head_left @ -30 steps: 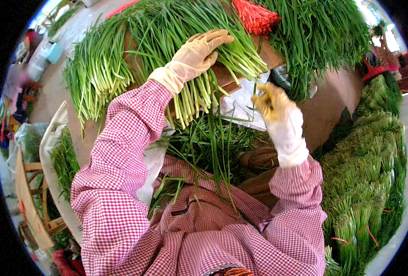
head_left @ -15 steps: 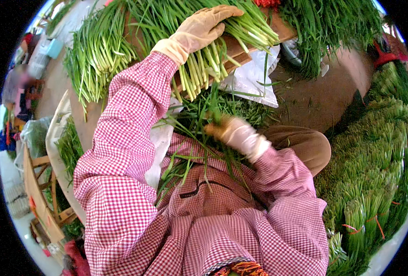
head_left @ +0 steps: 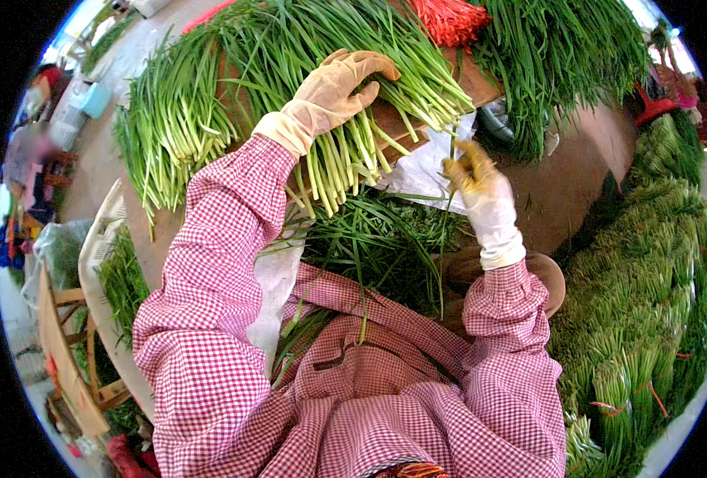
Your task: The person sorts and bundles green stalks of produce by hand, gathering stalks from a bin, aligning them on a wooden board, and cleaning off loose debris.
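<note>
My left hand (head_left: 333, 92), in a pale rubber glove, lies over a spread of garlic chives (head_left: 345, 163) on a wooden board (head_left: 481, 86). Its fingers are extended and slightly bent, the thumb apart, touching the stalks. The chives' pale stalk ends point toward me over the board's near edge. To the right, my right hand (head_left: 477, 175) is raised just off those stalk ends, its glove stained yellow at the fingers. These fingers are curled together, and a thin dark strand shows at their tips; what they pinch is too small to make out.
Loose chive leaves (head_left: 377, 239) heap in my lap. Red ties (head_left: 449, 20) lie on the board's far side beside another chive pile (head_left: 561, 64). Tied chive bundles (head_left: 632, 263) line the right. A white plastic sheet (head_left: 425, 171) hangs under the board; a white basket (head_left: 98, 247) stands left.
My right hand has moved up and to the right, from the loose leaves over my lap to the stalk ends. My left hand stays on the chives, its fingers more bent. The view has shifted slightly.
</note>
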A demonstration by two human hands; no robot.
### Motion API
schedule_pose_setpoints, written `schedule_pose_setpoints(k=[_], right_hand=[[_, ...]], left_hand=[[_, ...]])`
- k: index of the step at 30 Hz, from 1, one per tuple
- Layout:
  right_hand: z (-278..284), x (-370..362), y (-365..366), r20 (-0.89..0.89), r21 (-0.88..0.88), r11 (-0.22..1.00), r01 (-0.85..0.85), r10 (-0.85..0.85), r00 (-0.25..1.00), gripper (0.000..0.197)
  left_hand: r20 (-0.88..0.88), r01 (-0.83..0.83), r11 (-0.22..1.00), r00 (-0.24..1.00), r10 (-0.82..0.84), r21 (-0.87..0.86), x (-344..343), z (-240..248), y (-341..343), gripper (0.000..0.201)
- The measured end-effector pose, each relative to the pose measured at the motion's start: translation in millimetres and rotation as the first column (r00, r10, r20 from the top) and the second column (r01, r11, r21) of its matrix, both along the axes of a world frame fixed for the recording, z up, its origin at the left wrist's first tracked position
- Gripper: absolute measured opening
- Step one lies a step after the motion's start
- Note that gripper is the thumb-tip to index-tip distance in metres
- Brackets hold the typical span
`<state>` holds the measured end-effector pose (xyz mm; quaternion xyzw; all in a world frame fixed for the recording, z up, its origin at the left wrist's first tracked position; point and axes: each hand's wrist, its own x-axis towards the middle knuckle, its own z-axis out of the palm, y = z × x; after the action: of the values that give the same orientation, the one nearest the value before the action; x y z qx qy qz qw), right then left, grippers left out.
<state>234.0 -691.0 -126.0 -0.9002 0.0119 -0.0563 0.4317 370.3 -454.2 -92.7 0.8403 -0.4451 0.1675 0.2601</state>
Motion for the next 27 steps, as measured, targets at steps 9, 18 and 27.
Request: schedule_pose_setpoints(k=[9, 18, 27], right_hand=[[37.1, 20.2, 11.6, 0.020, -0.217, 0.976, 0.018, -0.014, 1.000, 0.023], [25.5, -89.1, 82.5, -0.685, 0.133, 0.234, -0.963, 0.724, 0.081, 0.044], [73.5, 3.2, 15.5, 0.348, 0.065, 0.991, -0.115, 0.086, 0.934, 0.020]], left_hand=[[0.073, -0.006, 0.999, 0.997, 0.003, 0.039, 0.0, -2.2, -4.4, 0.029], [0.032, -0.069, 0.997, 0.997, 0.070, -0.015, -5.7, 2.8, 0.5, 0.023], [0.034, -0.114, 0.988, 0.993, 0.112, 0.100, -15.8, 7.2, 18.3, 0.021]])
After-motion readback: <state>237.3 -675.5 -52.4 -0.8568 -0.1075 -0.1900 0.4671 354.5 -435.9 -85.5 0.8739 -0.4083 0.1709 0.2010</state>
